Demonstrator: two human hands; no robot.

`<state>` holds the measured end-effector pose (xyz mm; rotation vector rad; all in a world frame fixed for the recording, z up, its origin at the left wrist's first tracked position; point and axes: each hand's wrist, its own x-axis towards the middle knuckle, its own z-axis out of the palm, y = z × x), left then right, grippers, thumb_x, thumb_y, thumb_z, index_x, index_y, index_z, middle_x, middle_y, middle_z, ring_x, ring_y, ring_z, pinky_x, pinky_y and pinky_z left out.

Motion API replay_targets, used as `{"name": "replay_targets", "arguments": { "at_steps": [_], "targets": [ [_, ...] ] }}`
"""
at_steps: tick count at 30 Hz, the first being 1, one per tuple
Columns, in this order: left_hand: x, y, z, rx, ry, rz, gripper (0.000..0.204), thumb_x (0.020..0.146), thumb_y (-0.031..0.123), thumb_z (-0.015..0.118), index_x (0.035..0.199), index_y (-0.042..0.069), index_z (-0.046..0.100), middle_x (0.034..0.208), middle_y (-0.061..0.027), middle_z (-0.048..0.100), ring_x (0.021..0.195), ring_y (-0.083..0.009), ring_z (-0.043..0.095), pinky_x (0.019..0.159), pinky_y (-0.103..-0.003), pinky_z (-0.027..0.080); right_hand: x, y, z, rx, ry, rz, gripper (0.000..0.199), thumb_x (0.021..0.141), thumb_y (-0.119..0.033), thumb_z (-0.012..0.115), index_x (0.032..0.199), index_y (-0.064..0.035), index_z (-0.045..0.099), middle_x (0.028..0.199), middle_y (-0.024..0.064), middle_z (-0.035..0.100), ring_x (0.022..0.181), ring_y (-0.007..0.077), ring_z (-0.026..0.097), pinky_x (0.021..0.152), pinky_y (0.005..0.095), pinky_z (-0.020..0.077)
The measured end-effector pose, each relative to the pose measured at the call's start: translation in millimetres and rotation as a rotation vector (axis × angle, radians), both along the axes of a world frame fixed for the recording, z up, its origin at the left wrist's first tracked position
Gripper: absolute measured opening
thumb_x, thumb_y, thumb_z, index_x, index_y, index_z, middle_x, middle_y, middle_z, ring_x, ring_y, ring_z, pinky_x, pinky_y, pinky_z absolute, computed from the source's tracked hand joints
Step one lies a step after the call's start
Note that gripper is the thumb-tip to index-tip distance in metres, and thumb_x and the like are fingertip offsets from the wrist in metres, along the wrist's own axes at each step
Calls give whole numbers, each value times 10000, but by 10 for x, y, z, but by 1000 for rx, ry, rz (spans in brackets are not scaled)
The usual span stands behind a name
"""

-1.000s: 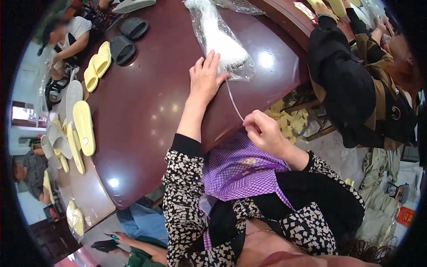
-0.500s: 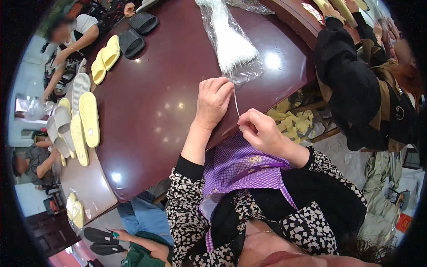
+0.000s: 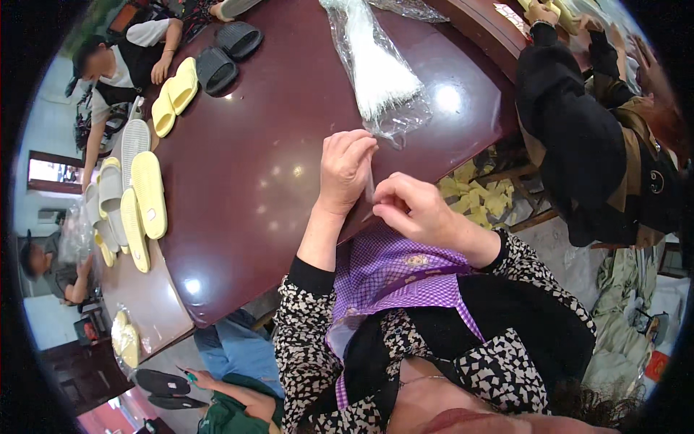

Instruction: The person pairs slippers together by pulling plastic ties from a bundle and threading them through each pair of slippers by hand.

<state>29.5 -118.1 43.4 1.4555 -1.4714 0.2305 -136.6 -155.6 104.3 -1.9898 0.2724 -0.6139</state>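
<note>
Two bare hands are held close together, a narrow gap left between them, at the near edge of a dark red table (image 3: 238, 173). The left hand (image 3: 347, 172) is poised over the tabletop, its fingers bent and gathered at the tips, the thumb largely hidden. The left forearm (image 3: 319, 237) is stretched across the table's edge, the wrist kept nearly straight. The right hand (image 3: 416, 206) is placed by the same edge, its fingers curled inward above the thumb. The right forearm (image 3: 483, 242) is angled in from outside the table.
</note>
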Motion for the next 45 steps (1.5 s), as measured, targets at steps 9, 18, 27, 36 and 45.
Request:
{"name": "replay_targets", "arguments": {
  "at_steps": [9, 18, 27, 36, 45],
  "targets": [
    [-88, 172, 68, 41, 484, -46, 86, 834, 10, 612, 918, 24, 621, 1006, -81, 651, 905, -171, 591, 772, -267, 488, 524, -1055, -238, -876, 53, -212, 430, 779, -87, 621, 1197, -74, 517, 1238, 93, 522, 1153, 269, 480, 923, 385, 404],
    [-190, 553, 94, -32, 858, -110, 61, 836, 4, 610, 897, 12, 609, 948, -130, 655, 866, -185, 614, 783, -278, 492, 826, -1510, -607, -962, 339, -84, 569, 791, -233, 611, 1314, -120, 415, 1353, 44, 436, 1293, 271, 334, 1051, 465, 251],
    [-361, 1045, 85, -77, 930, -161, 69, 832, 30, 625, 878, 6, 579, 899, -172, 642, 841, -240, 614, 782, -329, 501, 781, -1559, -598, -897, 398, -84, 624, 796, -257, 612, 1359, -138, 370, 1390, 58, 400, 1326, 263, 291, 1074, 467, 217],
    [-361, 1651, 94, -236, 936, -22, 72, 832, 54, 631, 855, 18, 573, 801, -142, 651, 774, -228, 602, 736, -336, 493, 784, -1705, -623, -891, 415, -115, 621, 810, -260, 604, 1373, -164, 360, 1387, 79, 402, 1330, 259, 283, 1094, 433, 190],
    [-70, 2147, 45, -454, 1093, 305, 47, 888, 68, 562, 910, 27, 574, 887, -128, 629, 807, -195, 576, 759, -312, 478, 744, -1661, -487, -901, 479, -72, 571, 804, -185, 611, 1338, -138, 415, 1375, 76, 420, 1322, 271, 293, 1098, 409, 184]
  ]
}}
